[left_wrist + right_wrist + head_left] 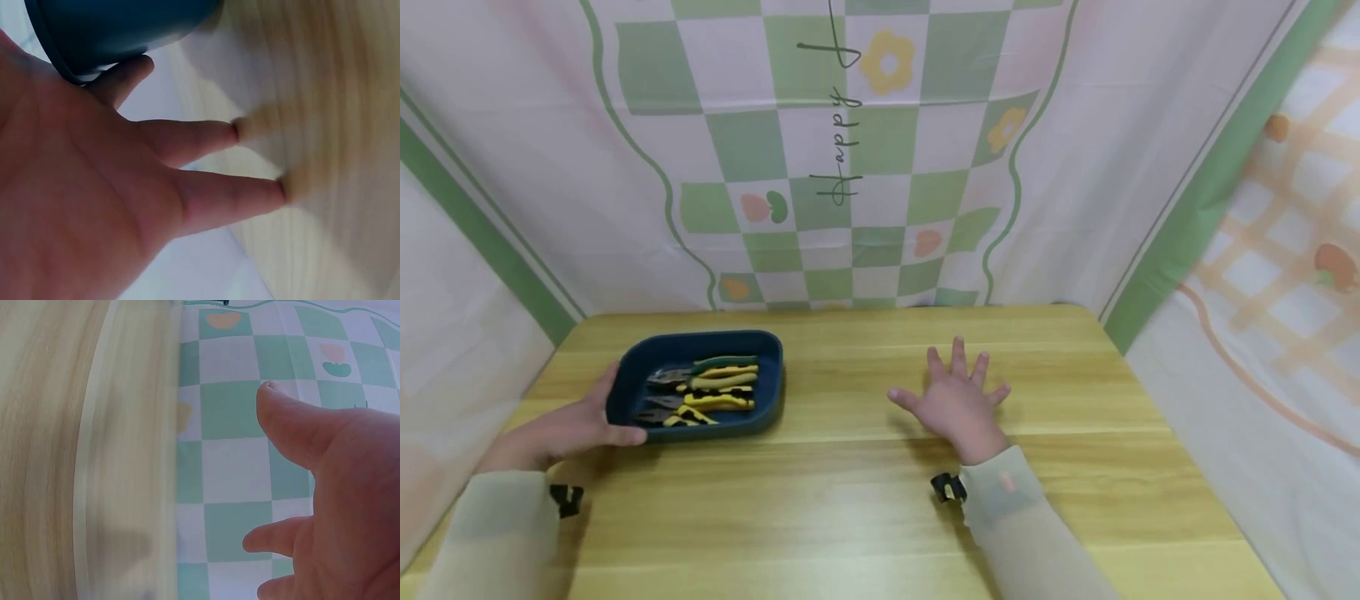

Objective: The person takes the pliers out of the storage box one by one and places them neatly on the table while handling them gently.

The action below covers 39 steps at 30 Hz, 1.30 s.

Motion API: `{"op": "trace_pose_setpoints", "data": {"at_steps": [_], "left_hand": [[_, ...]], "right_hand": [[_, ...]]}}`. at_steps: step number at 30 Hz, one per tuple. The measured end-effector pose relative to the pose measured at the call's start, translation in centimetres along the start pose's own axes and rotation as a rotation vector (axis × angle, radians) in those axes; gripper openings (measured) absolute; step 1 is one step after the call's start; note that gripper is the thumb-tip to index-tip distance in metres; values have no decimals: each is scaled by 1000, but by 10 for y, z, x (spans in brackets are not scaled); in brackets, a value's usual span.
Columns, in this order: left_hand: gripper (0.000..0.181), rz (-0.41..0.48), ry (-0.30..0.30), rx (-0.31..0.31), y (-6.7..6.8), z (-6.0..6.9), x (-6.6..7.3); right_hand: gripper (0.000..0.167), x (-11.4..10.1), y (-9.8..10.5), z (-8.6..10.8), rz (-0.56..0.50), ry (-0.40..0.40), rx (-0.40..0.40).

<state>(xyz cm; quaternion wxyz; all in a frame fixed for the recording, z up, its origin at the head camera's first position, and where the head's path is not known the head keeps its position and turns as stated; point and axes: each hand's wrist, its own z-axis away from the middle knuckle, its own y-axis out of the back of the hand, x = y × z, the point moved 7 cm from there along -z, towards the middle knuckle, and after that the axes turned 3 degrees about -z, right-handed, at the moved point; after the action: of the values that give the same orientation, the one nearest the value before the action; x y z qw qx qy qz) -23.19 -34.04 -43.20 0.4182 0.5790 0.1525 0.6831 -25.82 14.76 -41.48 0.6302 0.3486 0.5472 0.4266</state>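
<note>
A dark blue tray (771, 421) stands at the table's left side in the head view. Several pliers (718, 383) with yellow, black and green handles lie in it. My left hand (568, 429) is at the tray's left end, its thumb along the front wall. In the left wrist view, the tray's wall (125, 31) touches the hand near the index finger, and the other visible fingers (231, 200) reach straight toward the tabletop. Spread wide, my right hand (958, 404) hovers over the table right of centre and holds nothing; its thumb (287, 419) shows straight in the right wrist view.
The wood-grain table (820, 517) spreads under both hands. Behind it hangs a checkered green and white cloth (880, 192) with printed flowers. More patterned cloth (1277, 275) hangs on the right. Black wrist mounts (949, 487) sit by both sleeves.
</note>
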Motion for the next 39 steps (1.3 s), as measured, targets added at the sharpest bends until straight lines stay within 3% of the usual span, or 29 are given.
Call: {"op": "trace_pose_setpoints", "data": {"at_steps": [5,12,22,30,39], "left_hand": [[128,45,-64,-2,-14,-8,20],[131,-10,-46,-29,-31,-16,42],[133,6,-50,-60,-51,-28,69],[136,-5,-23,-27,-67,-30,86],[136,36,-28,-40,-80,-34,106]], "right_hand": [[118,2,-1,1,3,-5,-11],[118,4,3,0,6,-3,-11],[116,5,17,-2,-7,4,-16],[119,9,28,-2,13,15,1],[120,17,47,-12,63,31,7]]}}
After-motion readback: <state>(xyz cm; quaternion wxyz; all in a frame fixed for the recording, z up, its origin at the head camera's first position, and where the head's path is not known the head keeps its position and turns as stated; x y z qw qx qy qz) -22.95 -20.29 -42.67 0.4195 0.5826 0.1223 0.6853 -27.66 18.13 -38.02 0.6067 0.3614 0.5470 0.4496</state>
